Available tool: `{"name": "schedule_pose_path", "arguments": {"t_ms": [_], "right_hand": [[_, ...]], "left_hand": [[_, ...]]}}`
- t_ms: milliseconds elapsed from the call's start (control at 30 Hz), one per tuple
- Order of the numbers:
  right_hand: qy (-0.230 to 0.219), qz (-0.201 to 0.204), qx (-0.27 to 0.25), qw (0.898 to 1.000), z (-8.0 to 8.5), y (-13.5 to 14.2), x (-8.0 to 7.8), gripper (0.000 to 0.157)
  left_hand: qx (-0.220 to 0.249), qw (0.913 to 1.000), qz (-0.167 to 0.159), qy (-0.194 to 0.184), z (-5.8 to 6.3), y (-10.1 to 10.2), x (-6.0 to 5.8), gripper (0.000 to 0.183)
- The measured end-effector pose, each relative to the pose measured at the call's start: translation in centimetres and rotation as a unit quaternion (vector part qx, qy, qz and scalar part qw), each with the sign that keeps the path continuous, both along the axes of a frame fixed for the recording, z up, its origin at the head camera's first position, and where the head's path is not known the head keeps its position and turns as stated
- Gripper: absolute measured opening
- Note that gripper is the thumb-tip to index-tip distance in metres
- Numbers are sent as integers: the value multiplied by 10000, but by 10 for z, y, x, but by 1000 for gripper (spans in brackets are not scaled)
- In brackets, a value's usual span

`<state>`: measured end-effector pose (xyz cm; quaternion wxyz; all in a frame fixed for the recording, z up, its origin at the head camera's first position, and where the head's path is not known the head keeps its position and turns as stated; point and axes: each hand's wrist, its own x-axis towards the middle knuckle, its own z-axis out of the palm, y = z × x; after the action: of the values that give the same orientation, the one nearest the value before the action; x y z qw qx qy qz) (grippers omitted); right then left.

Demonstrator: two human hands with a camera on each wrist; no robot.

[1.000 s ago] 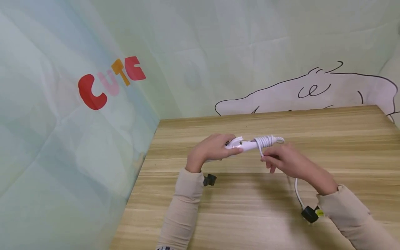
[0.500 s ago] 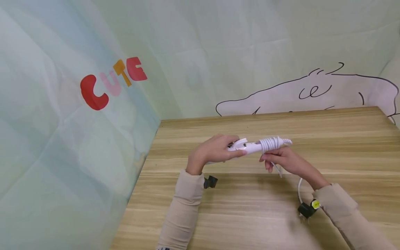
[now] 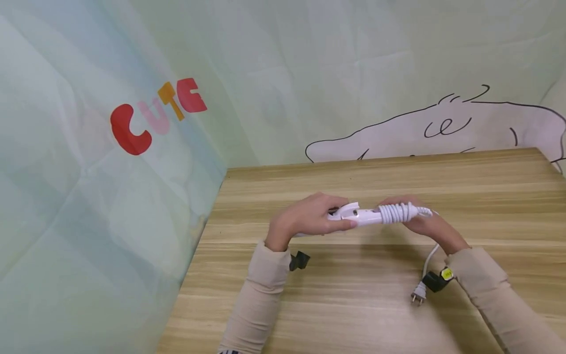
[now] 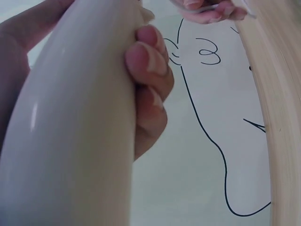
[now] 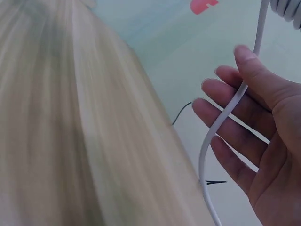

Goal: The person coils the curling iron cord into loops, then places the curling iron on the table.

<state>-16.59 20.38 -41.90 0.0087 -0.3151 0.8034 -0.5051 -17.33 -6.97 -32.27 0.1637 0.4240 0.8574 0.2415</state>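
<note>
My left hand grips a white curling iron above the wooden table, with the thumb along its near side and a raised lever beside the fingers. In the left wrist view the iron's smooth body fills much of the picture, fingertips curled round its edge. White cord is wound in several turns on the right end. My right hand is behind those turns, partly hidden. In the right wrist view it holds the loose cord between thumb and fingers. The two-pin plug dangles below the right wrist.
The wooden table spans the area beneath both hands. A pale cloth wall with a line drawing and coloured letters stands behind and to the left. Black wrist cameras sit under both wrists.
The right hand has gone from in front of the wound cord to behind it, taking the loose cord along. The iron has shifted slightly right and nearer. The plug has come into view.
</note>
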Motion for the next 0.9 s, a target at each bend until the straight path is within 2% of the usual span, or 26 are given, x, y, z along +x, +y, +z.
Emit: {"name": "schedule_pose_path", "arguments": {"t_ms": [67, 100, 133, 167, 233, 333, 500, 700, 767, 800, 900], "right_hand": [[-79, 195, -362, 9991, 6, -1, -2, 17], [-276, 225, -401, 9986, 10, -2, -2, 18], [-410, 182, -332, 9984, 14, -3, -2, 18], [-362, 52, -130, 9992, 17, -3, -2, 17], [-102, -241, 357, 9990, 25, -3, -3, 18], [555, -481, 942, 9928, 32, -2, -7, 19], [1620, -774, 1568, 9712, 40, 0, -12, 19], [2771, -935, 1757, 9400, 53, 3, -11, 20], [3159, -926, 1776, 9274, 56, 3, -10, 11], [3331, -912, 1782, 9214, 57, 3, -9, 14], [3678, -865, 1854, 9071, 59, 0, -6, 44]], "left_hand": [[-68, 9999, -151, -28, 1, 2, 2, 26], [-97, 9997, -220, -42, 2, 3, 2, 25], [-130, 9995, -280, -28, 3, 4, 3, 25], [-150, 9993, -327, -25, 3, 5, 4, 24], [-144, 9990, -412, -8, 3, 6, 4, 23], [-160, 9987, -482, 23, 5, 8, 5, 22], [-352, 9975, -588, 199, 7, 12, 8, 23], [-604, 9964, -503, 310, 1, 15, 7, 26], [-727, 9962, -379, 281, -3, 16, 6, 27], [-799, 9959, -311, 281, -5, 16, 5, 27], [-1012, 9946, -51, 238, -10, 17, 4, 28]]}}
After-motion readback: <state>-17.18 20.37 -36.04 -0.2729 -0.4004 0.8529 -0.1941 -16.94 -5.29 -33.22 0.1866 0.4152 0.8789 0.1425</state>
